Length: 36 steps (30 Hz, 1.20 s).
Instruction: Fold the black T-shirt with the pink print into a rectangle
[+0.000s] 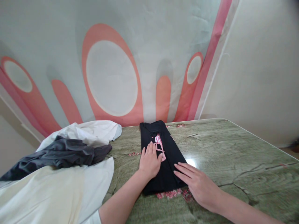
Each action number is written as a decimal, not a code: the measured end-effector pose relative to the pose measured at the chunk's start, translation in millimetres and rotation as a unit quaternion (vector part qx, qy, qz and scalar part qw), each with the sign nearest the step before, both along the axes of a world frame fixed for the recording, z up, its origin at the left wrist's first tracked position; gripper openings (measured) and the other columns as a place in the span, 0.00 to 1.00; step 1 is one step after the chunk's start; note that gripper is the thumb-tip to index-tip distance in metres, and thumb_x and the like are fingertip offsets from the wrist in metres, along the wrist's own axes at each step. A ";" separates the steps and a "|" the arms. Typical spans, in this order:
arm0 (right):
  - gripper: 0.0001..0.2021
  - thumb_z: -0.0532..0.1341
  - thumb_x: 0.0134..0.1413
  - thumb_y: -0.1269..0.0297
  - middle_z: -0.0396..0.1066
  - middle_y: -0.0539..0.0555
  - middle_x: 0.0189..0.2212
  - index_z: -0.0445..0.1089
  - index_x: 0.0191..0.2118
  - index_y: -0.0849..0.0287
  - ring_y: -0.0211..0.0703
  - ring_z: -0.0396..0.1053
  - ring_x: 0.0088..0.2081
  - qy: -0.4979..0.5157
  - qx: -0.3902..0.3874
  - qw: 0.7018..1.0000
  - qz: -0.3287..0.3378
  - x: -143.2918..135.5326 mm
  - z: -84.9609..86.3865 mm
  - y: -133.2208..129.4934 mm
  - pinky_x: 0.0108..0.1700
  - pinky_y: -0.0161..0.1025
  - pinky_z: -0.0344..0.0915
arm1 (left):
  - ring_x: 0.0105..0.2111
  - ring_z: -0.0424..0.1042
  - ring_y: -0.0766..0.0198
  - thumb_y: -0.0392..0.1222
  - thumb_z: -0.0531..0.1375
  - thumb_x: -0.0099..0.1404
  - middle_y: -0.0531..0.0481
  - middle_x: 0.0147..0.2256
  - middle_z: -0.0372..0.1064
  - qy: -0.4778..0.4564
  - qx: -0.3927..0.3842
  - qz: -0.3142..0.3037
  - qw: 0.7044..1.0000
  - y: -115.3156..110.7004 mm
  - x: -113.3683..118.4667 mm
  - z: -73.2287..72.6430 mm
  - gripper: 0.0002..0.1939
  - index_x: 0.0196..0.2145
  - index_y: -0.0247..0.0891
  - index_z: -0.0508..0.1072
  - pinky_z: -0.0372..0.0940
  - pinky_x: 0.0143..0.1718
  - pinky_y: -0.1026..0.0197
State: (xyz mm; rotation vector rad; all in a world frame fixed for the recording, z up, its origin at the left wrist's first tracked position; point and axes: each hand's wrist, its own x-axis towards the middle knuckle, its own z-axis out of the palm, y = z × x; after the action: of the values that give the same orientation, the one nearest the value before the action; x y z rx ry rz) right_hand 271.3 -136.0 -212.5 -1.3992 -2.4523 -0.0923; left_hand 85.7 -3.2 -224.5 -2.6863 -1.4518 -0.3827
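A black T-shirt point(168, 174) with a pink and white print lies folded into a long narrow shape on the table. My left hand point(150, 160) rests flat on its middle, fingers spread beside the print and partly covering it. At the shirt's right edge, near the lower corner, my right hand point(197, 183) lies with its fingers stretched out, the fingertips touching the black cloth. The thumb of the right hand is hidden. Neither hand grips the fabric.
Left of the shirt is a heap of clothes: a white garment point(93, 132) at the back, a dark grey one point(67, 152) and a cream one point(46, 193) in front. The wood-patterned table point(224, 152) reaches a wall with a patterned banner point(149, 40).
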 end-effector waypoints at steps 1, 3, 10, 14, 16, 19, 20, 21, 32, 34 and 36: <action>0.28 0.49 0.46 0.80 0.59 0.58 0.55 0.60 0.55 0.59 0.47 0.53 0.58 -0.001 -0.004 1.000 0.003 0.0 1.1 -0.5 0.55 0.49 0.57 | 0.60 0.44 0.53 0.53 0.39 0.67 0.39 0.60 0.45 0.010 -0.004 0.001 1.000 0.6 -1.2 -1.6 0.30 0.59 0.31 0.52 0.43 0.57 0.47; 0.27 0.49 0.46 0.79 0.60 0.57 0.55 0.61 0.55 0.58 0.47 0.53 0.57 0.005 -0.006 1.000 0.004 -0.4 3.2 -1.6 0.55 0.49 0.57 | 0.60 0.43 0.52 0.57 0.38 0.66 0.40 0.60 0.44 0.019 -0.005 -0.002 1.000 0.3 -2.5 -3.0 0.33 0.59 0.31 0.51 0.43 0.57 0.46; 0.26 0.50 0.44 0.79 0.65 0.55 0.49 0.65 0.51 0.55 0.47 0.61 0.49 0.037 -0.022 0.999 0.015 -4.1 12.0 -4.0 0.50 0.46 0.60 | 0.61 0.41 0.51 0.59 0.37 0.65 0.41 0.61 0.42 0.028 -0.002 -0.004 1.000 -5.3 -3.5 -3.3 0.34 0.60 0.33 0.50 0.41 0.57 0.43; 0.23 0.50 0.45 0.77 0.66 0.56 0.40 0.67 0.48 0.58 0.44 0.63 0.40 0.056 -0.081 0.995 0.031 -8.3 21.2 -7.7 0.42 0.42 0.63 | 0.60 0.42 0.51 0.59 0.37 0.65 0.40 0.61 0.42 0.031 -0.013 -0.005 0.999 -11.3 -4.8 -1.2 0.34 0.60 0.32 0.50 0.42 0.57 0.42; 0.22 0.50 0.43 0.77 0.65 0.55 0.38 0.68 0.46 0.58 0.43 0.63 0.38 0.069 -0.101 0.992 0.039 -9.5 25.4 -10.1 0.39 0.41 0.62 | 0.60 0.42 0.51 0.59 0.37 0.65 0.40 0.61 0.42 0.033 -0.016 -0.008 0.999 -15.8 -5.7 0.8 0.34 0.60 0.32 0.50 0.42 0.57 0.42; 0.20 0.51 0.40 0.77 0.64 0.54 0.35 0.69 0.42 0.58 0.41 0.63 0.35 0.085 -0.126 0.986 0.062 -9.4 30.8 -12.9 0.37 0.38 0.61 | 0.61 0.41 0.51 0.59 0.36 0.65 0.41 0.61 0.42 0.036 -0.019 -0.014 0.999 -24.0 -7.7 3.3 0.34 0.60 0.34 0.51 0.42 0.57 0.42; 0.20 0.51 0.40 0.77 0.64 0.53 0.34 0.69 0.40 0.59 0.41 0.63 0.34 0.089 -0.133 0.984 0.071 -9.0 32.4 -13.6 0.36 0.37 0.61 | 0.61 0.41 0.51 0.59 0.37 0.65 0.41 0.61 0.42 0.037 -0.020 -0.017 0.999 -26.9 -8.5 3.9 0.34 0.60 0.34 0.51 0.42 0.57 0.42; 0.18 0.51 0.41 0.77 0.64 0.53 0.34 0.70 0.39 0.58 0.40 0.63 0.33 0.092 -0.141 0.982 0.081 -8.7 33.8 -14.2 0.35 0.36 0.60 | 0.61 0.41 0.51 0.59 0.37 0.65 0.41 0.61 0.42 0.038 -0.021 -0.020 0.999 -29.9 -9.3 4.2 0.34 0.60 0.34 0.51 0.42 0.57 0.42; 0.13 0.50 0.54 0.72 0.67 0.53 0.28 0.70 0.40 0.59 0.36 0.65 0.29 0.203 -0.141 0.965 0.086 -13.6 28.2 -12.8 0.31 0.32 0.61 | 0.61 0.36 0.49 0.59 0.37 0.65 0.44 0.62 0.37 0.035 -0.050 -0.045 0.997 -68.0 -21.5 8.5 0.33 0.61 0.39 0.46 0.40 0.57 0.39; 0.14 0.50 0.56 0.71 0.68 0.55 0.32 0.69 0.44 0.58 0.37 0.67 0.33 0.232 -0.113 0.964 0.060 -9.7 23.0 -5.8 0.36 0.34 0.63 | 0.61 0.35 0.49 0.60 0.37 0.64 0.45 0.62 0.36 0.039 -0.062 -0.046 0.996 -76.7 -24.0 9.1 0.33 0.62 0.40 0.44 0.39 0.57 0.39; 0.15 0.50 0.57 0.69 0.68 0.57 0.41 0.66 0.49 0.57 0.40 0.66 0.42 0.234 -0.089 0.968 0.031 -4.1 17.2 2.0 0.44 0.37 0.63 | 0.61 0.34 0.48 0.61 0.37 0.64 0.46 0.62 0.36 0.045 -0.076 -0.046 0.995 -85.5 -26.4 10.1 0.34 0.62 0.40 0.44 0.39 0.57 0.39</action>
State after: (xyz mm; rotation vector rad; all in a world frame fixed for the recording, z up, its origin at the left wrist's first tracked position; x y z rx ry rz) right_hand 267.3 -134.1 -195.3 -1.2364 -2.1395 0.4342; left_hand 59.3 -88.7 -214.4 -2.8546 -1.3907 -0.1595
